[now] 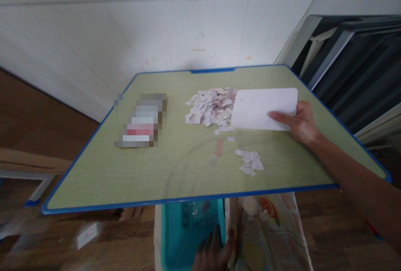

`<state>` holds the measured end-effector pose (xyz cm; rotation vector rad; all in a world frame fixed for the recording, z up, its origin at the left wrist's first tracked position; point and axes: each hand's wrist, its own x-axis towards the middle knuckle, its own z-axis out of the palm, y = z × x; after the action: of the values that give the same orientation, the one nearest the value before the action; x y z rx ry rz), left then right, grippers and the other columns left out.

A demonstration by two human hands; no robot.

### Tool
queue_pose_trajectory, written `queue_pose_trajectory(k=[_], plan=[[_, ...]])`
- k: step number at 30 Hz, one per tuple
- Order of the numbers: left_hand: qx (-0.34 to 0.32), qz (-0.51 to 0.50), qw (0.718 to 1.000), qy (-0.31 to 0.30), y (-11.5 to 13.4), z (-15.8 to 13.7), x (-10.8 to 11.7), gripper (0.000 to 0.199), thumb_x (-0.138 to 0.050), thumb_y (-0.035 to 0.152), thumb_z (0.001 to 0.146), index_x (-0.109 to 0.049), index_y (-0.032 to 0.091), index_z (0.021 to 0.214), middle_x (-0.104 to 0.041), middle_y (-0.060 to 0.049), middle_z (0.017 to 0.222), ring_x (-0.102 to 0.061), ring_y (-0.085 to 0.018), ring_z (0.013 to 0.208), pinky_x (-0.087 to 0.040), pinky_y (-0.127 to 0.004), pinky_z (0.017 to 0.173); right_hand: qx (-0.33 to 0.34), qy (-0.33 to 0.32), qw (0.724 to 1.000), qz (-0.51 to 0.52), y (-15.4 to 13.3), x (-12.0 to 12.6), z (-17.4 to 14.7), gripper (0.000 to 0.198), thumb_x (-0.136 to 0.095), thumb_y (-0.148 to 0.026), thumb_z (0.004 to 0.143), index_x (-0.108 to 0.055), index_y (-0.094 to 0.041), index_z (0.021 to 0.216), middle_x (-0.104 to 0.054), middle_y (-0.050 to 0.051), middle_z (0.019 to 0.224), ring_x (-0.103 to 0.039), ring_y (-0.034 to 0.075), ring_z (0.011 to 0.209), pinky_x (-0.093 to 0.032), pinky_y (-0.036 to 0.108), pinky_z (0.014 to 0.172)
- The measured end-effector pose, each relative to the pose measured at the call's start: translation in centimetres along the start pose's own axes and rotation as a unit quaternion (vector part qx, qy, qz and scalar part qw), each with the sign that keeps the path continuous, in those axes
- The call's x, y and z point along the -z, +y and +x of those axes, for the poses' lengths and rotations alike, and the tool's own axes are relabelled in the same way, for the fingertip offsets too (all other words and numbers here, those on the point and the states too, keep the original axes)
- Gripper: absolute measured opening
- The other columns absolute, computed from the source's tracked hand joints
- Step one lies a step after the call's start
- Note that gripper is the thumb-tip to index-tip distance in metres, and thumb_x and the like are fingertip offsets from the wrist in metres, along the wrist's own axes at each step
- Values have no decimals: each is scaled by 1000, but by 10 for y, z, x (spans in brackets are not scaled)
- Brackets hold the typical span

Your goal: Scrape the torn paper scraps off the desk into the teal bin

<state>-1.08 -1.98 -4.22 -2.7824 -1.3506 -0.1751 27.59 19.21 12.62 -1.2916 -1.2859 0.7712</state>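
Observation:
My right hand (302, 122) pinches a white card (263, 104) with rounded corners and a small hole near its left end, thumb on top. The card's left edge meets a heap of small torn paper pieces (209, 106) on the green table (125, 183). Nearer the front edge lies a smaller cluster of paper scraps (251, 162). Below the table, my left hand (214, 250) is closed around the right rim of a teal plastic bin (175, 241); its fingers are dim and partly blurred. Some clear, shiny stuff sits inside the bin.
A pixelated flat object (140, 120) lies on the table's left side. A pinkish strip (219, 148) is between the two paper piles. Patterned cloth (266, 237) with scraps on it is beside the bin. Dark panels (360, 58) lean at right; a white wall (175, 29) stands behind.

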Motion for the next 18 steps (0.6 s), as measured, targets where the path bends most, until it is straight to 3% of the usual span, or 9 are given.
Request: queue_pose_trajectory(k=[7,14,18], plan=[[-7,-16,999,-44,0,0,0,62,-60,16,60,-37,25,117,-58,-12,94,-56,-19,73,-47,-26,57,-25,-31,999,-12,-1,5,1,17,-67,-24,56,-59,-13,64,-53,-3,57,-45,6,46,-32,19,41],[-7,-33,999,-29,1,-2,-2,65,-64,19,57,-37,24,116,-58,-15,95,-57,-21,73,-48,-27,56,-34,-50,998,-21,0,8,1,15,-67,-23,57,-60,-13,65,-53,-3,57,-45,6,46,-31,18,40],[6,-27,999,-19,2,-2,-3,72,-67,17,53,-35,25,117,-58,-14,96,-57,-21,75,-48,-28,58,-23,-29,999,4,0,7,1,13,-67,-22,57,-60,-15,66,-54,-4,57,-45,6,46,-33,19,41]])
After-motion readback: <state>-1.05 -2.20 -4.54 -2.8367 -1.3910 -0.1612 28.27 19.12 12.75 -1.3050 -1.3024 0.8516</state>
